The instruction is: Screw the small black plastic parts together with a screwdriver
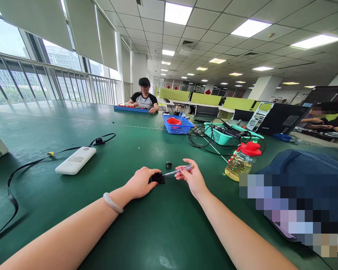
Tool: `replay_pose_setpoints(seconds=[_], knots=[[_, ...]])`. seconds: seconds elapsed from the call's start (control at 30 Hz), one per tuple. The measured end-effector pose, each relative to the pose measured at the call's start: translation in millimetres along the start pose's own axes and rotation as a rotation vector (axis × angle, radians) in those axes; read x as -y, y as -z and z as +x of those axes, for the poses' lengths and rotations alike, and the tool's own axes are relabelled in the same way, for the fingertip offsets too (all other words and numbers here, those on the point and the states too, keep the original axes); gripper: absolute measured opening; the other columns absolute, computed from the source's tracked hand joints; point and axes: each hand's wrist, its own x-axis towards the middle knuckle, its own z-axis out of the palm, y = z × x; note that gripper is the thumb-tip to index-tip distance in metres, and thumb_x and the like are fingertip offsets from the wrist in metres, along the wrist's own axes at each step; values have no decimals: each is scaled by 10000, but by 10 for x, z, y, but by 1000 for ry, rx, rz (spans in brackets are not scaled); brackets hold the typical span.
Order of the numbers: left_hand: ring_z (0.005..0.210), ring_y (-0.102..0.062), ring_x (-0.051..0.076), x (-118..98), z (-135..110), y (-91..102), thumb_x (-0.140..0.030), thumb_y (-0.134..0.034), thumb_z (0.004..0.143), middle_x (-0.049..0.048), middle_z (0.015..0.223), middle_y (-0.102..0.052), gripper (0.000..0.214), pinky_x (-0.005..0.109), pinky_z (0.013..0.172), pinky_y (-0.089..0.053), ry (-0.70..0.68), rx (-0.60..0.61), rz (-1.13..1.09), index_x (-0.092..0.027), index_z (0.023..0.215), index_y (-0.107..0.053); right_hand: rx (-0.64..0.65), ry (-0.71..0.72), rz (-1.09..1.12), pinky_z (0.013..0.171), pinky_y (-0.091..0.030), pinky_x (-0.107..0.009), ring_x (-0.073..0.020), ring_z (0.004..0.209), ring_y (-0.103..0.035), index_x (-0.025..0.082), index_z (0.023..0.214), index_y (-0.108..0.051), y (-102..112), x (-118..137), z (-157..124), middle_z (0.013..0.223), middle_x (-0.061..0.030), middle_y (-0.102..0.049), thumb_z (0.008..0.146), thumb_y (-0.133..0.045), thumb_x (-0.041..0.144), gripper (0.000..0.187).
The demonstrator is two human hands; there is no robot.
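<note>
My left hand is closed around a small black part on the green table, its thumb and fingers pressing the sides. What kind of part it is, I cannot make out. Between the fingers of my right hand is a screwdriver with a clear, purplish handle. Its thin metal shaft points left, and the tip meets or nearly meets the black part. Just beyond my hands stands a small black piece, apart from both of them.
A white power bank and black strap lie left. To the right are a red-lidded bottle and a dark blue bag. Behind stand a blue basket and a teal basket with cables. Another person sits across the table.
</note>
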Motion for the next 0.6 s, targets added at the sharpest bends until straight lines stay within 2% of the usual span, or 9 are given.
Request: replay_pose_setpoints(seconds=[0.07,0.13,0.2,0.33,0.4,0.5,0.6], knots=[[1121,-542,269,3,0,1,-279,-572,831,62,1163,-659,459,409,985,-433,5,-2,0,-268,1290,-548,-31,109,-40,588,-561,-341,-154,599,-641,235,1100,-409,-9,46,-40,826,-4,-663,768,-669,434,466],[1109,-550,269,0,7,-3,-281,-584,836,64,1150,-666,450,412,982,-432,4,-6,9,-268,1285,-553,8,243,-126,573,-550,-327,-149,602,-629,243,1123,-396,-61,100,-131,854,-11,-656,840,-599,415,389],[1093,-559,268,-6,17,-8,-288,-607,833,66,1140,-672,453,412,982,-428,-9,-11,27,-264,1282,-555,117,354,-265,589,-545,-315,-146,618,-634,251,1160,-396,-138,145,-247,896,-26,-656,891,-539,351,321],[1099,-557,265,-22,28,0,-301,-601,846,75,1157,-670,445,405,983,-424,-30,-3,51,-237,1284,-555,427,585,-670,782,-528,-340,-183,812,-666,250,1162,-478,-284,187,-413,972,-60,-684,888,-488,202,279],[1109,-555,265,-29,29,9,-305,-573,865,81,1177,-664,436,400,980,-429,-32,1,43,-224,1293,-551,495,656,-798,771,-515,-338,-198,828,-659,237,1103,-535,-326,194,-431,953,-70,-694,890,-474,195,226],[1096,-567,262,-32,27,16,-305,-574,863,76,1182,-665,433,388,967,-439,-41,-6,26,-228,1289,-556,441,643,-880,710,-493,-325,-196,746,-638,230,954,-599,-342,201,-399,858,-60,-696,891,-512,261,112],[1085,-575,261,-27,21,15,-301,-606,841,65,1171,-671,445,383,965,-439,-45,-12,27,-242,1280,-561,291,471,-789,680,-485,-300,-178,705,-623,236,861,-603,-305,203,-336,807,-30,-689,867,-565,323,95]])
